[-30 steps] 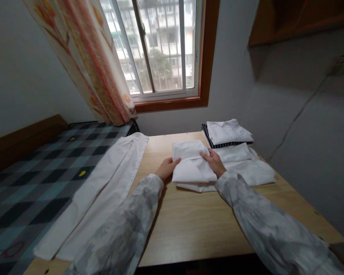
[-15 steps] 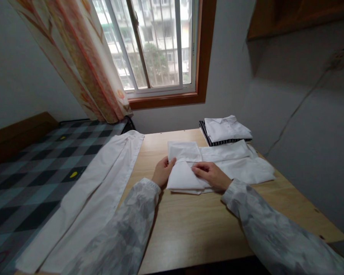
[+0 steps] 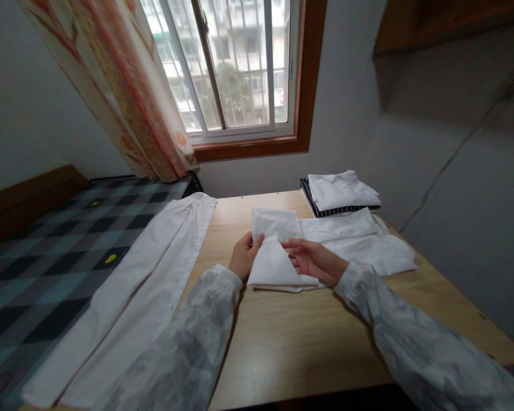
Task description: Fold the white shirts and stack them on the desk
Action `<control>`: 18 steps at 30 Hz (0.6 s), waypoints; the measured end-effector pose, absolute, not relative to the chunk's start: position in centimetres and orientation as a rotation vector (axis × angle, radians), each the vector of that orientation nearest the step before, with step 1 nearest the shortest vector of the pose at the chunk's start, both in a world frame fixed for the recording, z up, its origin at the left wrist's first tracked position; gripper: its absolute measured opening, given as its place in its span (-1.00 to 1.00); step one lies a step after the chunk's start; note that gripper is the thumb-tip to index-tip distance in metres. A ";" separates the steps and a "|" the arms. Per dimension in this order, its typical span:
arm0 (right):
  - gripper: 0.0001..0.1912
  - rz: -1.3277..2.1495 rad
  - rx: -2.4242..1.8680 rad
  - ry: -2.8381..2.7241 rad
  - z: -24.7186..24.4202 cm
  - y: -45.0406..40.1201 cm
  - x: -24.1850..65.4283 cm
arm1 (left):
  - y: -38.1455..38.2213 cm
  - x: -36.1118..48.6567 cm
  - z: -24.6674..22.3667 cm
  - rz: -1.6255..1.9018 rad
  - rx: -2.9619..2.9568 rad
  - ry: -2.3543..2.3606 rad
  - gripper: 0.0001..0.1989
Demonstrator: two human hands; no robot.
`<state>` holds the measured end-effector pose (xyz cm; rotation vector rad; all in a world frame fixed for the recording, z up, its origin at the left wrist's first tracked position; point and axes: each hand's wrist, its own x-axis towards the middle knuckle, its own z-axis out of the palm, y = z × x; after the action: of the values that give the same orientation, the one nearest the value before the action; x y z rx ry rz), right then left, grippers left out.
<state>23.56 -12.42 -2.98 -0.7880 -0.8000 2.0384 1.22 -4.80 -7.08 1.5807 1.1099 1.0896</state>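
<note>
A partly folded white shirt (image 3: pixel 274 265) lies across the wooden table, its folded part towards the left and its looser part (image 3: pixel 368 251) spread to the right. At the left edge of the folded part, my left hand (image 3: pixel 243 256) is closed, the thumb on top of the cloth and the fingers at or under its edge. My right hand (image 3: pixel 314 260) touches the slanting edge of a folded flap. Its palm is turned to the left and its fingers are stretched out, with some fingertips against the cloth.
Another white garment (image 3: pixel 154 274) with buttons along one edge lies lengthwise at the table's left. Folded clothes, a white shirt (image 3: pixel 342 191) over black striped cloth (image 3: pixel 342 212), are stacked at the back right. A checked bed (image 3: pixel 68 257) adjoins the wooden table (image 3: pixel 291 348).
My right hand has turned from palm down on the cloth to palm sideways, its fingers now at the flap's edge. The flap's right edge has shifted. My left hand keeps its hold.
</note>
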 end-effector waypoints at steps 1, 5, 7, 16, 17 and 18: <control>-0.64 2.070 -0.769 -0.794 -2.8 -12.3 23.3 | -4.8 1.2 -7.1 1.090 1.595 1.117 -0.49; -0.61 1.993 -0.710 -0.846 -3.1 -12.1 22.1 | -4.7 1.1 -7.2 1.095 1.624 1.139 -0.51; -0.57 1.952 -0.708 -0.863 -3.4 -12.1 21.8 | -4.7 1.1 -7.3 1.101 1.613 1.132 -0.51; -0.61 1.961 -0.660 -0.806 -3.3 -12.4 22.4 | -5.1 1.4 -6.7 1.093 1.626 1.151 -0.55; -0.61 1.955 -0.671 -0.802 -3.3 -12.4 22.5 | -5.1 1.4 -6.6 1.091 1.630 1.160 -0.55; -0.63 1.937 -0.693 -0.798 -3.4 -12.3 22.6 | -5.2 1.3 -6.5 1.092 1.633 1.163 -0.56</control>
<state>22.60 -12.31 -3.40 -0.6932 -0.7979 1.9370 1.35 -5.15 -6.48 1.6333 1.1628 1.0923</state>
